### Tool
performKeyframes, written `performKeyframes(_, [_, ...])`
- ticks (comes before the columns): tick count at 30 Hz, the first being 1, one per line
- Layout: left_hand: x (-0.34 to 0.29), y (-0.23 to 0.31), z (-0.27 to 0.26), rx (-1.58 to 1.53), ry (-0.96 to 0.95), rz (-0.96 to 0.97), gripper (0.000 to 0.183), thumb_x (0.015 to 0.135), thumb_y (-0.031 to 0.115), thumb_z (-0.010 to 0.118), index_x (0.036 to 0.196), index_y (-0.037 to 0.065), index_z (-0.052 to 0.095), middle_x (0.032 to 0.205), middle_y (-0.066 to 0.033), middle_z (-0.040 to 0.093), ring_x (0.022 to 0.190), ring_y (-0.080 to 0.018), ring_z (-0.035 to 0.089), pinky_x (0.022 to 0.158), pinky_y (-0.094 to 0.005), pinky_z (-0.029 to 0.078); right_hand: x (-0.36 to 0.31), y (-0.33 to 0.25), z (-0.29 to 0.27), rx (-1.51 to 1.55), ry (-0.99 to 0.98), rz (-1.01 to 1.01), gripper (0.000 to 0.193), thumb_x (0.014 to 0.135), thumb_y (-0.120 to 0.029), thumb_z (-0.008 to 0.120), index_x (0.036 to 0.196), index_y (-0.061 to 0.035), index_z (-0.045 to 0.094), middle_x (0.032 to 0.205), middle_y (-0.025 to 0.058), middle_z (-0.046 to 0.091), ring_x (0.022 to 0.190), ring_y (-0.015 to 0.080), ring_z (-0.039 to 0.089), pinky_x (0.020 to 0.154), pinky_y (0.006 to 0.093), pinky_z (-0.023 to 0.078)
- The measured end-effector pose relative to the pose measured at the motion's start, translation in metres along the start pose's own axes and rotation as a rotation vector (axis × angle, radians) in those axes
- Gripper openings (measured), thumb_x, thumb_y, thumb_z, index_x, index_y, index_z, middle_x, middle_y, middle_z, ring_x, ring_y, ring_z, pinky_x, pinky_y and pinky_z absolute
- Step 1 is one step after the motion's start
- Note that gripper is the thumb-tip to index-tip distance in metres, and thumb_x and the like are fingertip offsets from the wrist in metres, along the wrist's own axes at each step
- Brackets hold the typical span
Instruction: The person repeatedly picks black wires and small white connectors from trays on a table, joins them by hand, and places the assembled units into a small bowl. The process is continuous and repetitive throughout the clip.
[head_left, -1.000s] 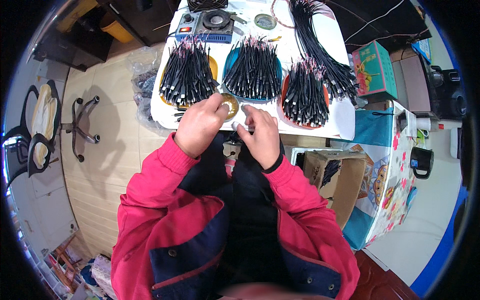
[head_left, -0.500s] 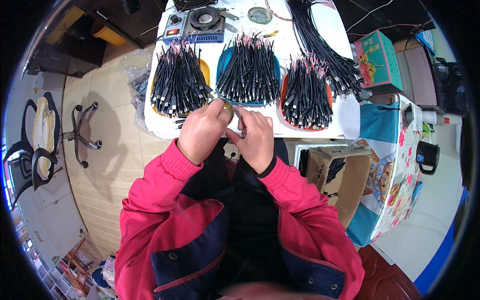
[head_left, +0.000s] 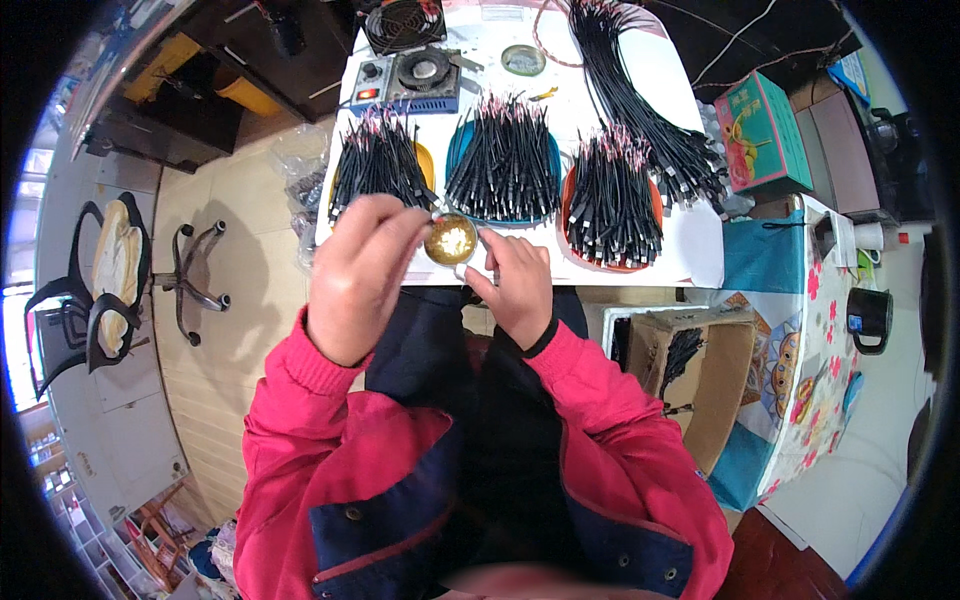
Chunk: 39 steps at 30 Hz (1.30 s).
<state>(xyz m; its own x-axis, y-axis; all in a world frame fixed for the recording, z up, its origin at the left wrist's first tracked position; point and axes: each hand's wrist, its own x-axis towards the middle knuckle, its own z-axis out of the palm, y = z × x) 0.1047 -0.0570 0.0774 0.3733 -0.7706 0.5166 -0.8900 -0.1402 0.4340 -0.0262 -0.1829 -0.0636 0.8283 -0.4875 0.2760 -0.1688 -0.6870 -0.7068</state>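
Golden round shallow tin (head_left: 449,259), just above frame centre: your bare right hand (head_left: 520,293) grips its edge, likely steadying it; your bare left hand (head_left: 352,270) bunches alongside, its hold untellable.

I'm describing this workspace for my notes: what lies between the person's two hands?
In the head view, a small round container, amber-coloured inside, sits between the left hand and the right hand.

We note the round tin (head_left: 452,241) in our right hand (head_left: 516,287) fronting the gap between yellow tray (head_left: 426,170) and blue tray (head_left: 556,158); bare bench (head_left: 692,245) right of orange tray (head_left: 569,203) leaves passage.
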Motion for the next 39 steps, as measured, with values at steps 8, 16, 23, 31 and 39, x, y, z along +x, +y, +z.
performKeyframes(8, [0.089, -0.077, 0.008, 0.083, 0.004, 0.041, 0.009, 0.082, 0.003, 0.068, 0.089, -0.002, 0.066, 0.084, -0.0164, 0.062, 0.075, -0.0341, 0.062, 0.066, -0.0377, 0.049, -0.002, 0.001, -0.003, 0.040, 0.056, -0.066, 0.045, 0.077, -0.017, 0.072, 0.116, 0.0003, 0.059, 0.078, 0.0039, 0.054, 0.076, 0.0226, 0.054, 0.073, 0.0360, 0.036])
performKeyframes(16, [0.139, -0.167, 0.069, 0.300, -0.222, -0.008, 0.008, 0.080, 0.007, 0.068, 0.086, 0.002, 0.069, 0.085, -0.0156, 0.062, 0.082, -0.0352, 0.063, 0.073, -0.0430, 0.051, -0.002, 0.003, -0.003, 0.005, 0.050, -0.067, 0.046, 0.075, -0.016, 0.071, 0.117, -0.0020, 0.057, 0.079, 0.0033, 0.054, 0.077, 0.0235, 0.055, 0.075, 0.0379, 0.037])
performKeyframes(23, [0.148, -0.188, 0.081, 0.403, -0.325, 0.015, 0.009, 0.080, 0.008, 0.066, 0.086, 0.002, 0.070, 0.086, -0.0160, 0.061, 0.085, -0.0353, 0.064, 0.074, -0.0436, 0.051, -0.001, 0.005, -0.008, -0.001, -0.040, -0.065, 0.047, 0.078, -0.021, 0.069, 0.119, -0.0004, 0.055, 0.086, 0.0082, 0.056, 0.081, 0.0256, 0.054, 0.074, 0.0397, 0.038])
performKeyframes(31, [0.151, -0.193, 0.087, 0.452, -0.352, 0.042, 0.009, 0.078, 0.007, 0.068, 0.085, 0.001, 0.069, 0.085, -0.0153, 0.062, 0.083, -0.0343, 0.063, 0.075, -0.0428, 0.050, 0.000, 0.006, -0.007, 0.005, 0.009, -0.072, 0.045, 0.080, -0.020, 0.066, 0.119, -0.0009, 0.056, 0.081, 0.0047, 0.053, 0.079, 0.0233, 0.053, 0.074, 0.0381, 0.036])
performKeyframes(39, [0.151, -0.190, 0.087, 0.457, -0.345, 0.025, 0.010, 0.078, 0.007, 0.068, 0.086, 0.000, 0.069, 0.085, -0.0162, 0.061, 0.083, -0.0360, 0.062, 0.074, -0.0433, 0.050, -0.002, 0.007, -0.006, 0.026, 0.026, -0.083, 0.044, 0.079, -0.017, 0.066, 0.119, -0.0003, 0.055, 0.081, 0.0055, 0.053, 0.079, 0.0239, 0.053, 0.075, 0.0379, 0.036])
